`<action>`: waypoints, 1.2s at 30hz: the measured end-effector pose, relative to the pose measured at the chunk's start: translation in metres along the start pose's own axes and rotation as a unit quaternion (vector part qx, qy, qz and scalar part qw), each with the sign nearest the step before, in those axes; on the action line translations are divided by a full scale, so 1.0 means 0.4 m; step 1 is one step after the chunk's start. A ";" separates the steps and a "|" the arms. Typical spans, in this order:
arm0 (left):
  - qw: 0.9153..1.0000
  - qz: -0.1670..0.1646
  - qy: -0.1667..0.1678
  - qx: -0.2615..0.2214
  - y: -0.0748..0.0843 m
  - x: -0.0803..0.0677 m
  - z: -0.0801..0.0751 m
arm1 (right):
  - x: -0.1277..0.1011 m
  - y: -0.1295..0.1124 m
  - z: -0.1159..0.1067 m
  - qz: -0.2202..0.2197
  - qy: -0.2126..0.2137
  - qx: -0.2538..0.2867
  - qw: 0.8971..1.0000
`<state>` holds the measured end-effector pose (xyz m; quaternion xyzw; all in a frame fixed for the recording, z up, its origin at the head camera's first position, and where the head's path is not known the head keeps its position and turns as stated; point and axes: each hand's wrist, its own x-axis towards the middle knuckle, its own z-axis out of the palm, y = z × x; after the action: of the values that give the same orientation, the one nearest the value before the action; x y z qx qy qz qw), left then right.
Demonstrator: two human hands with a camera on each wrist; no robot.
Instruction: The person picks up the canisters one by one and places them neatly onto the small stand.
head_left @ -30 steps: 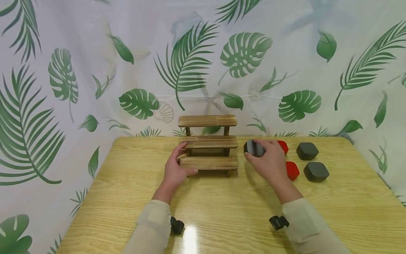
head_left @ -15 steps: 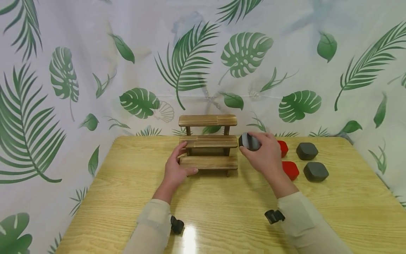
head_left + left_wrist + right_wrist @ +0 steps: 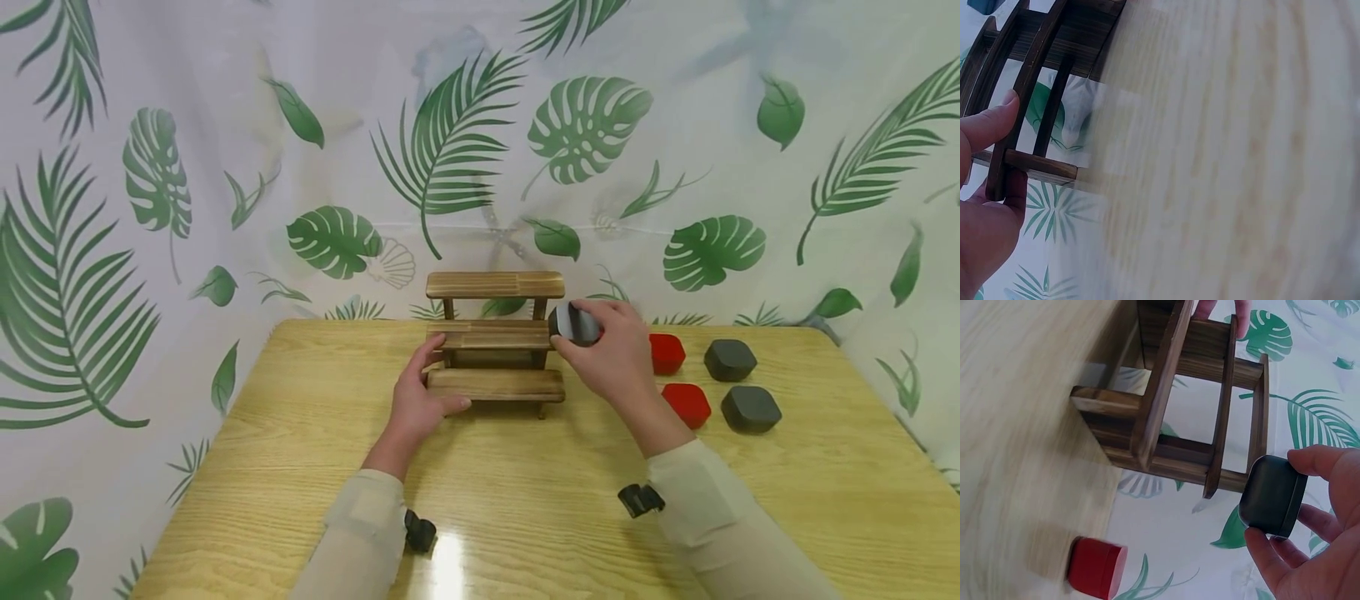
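A three-tier wooden step stand [image 3: 497, 384] is set near the back of the table. At its left end my left hand [image 3: 417, 400] grips the frame, thumb by the bottom tier and fingers by the middle one; the left wrist view has the thumb and fingers [image 3: 996, 122] on either side of a plank. My right hand [image 3: 618, 350] pinches a dark grey rounded-square case [image 3: 573, 325] by its edges. In the head view this case overlaps the right end of the middle tier. From the right wrist, the case [image 3: 1269, 494] appears held up beside the stand.
To the right, two red rounded-square cases [image 3: 685, 406] and two dark grey ones [image 3: 752, 409] lie on the wood-grain table [image 3: 525, 517]. A white leaf-print cloth [image 3: 465, 192] hangs right behind the table's back edge. Each wrist carries a small black camera [image 3: 641, 500].
My right hand has carried the dark grey case left and slightly away from me, from beside the stand to the middle tier's right end. My left hand keeps its place on the stand.
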<state>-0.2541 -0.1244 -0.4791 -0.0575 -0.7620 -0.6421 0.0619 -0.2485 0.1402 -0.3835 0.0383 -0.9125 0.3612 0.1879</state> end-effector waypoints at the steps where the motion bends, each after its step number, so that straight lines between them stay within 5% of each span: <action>1: 1.000 0.000 0.000 0.003 0.000 0.001 0.001 | 0.002 -0.004 0.001 0.000 0.000 0.002 1.000; 36: 1.000 -0.003 0.007 0.005 0.002 -0.004 0.004 | 0.043 -0.079 0.058 -0.021 0.016 0.061 0.998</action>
<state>-0.2525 -0.1225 -0.4788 -0.0501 -0.7646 -0.6392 0.0658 -0.2654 0.1023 -0.3724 0.0628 -0.8846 0.4130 0.2072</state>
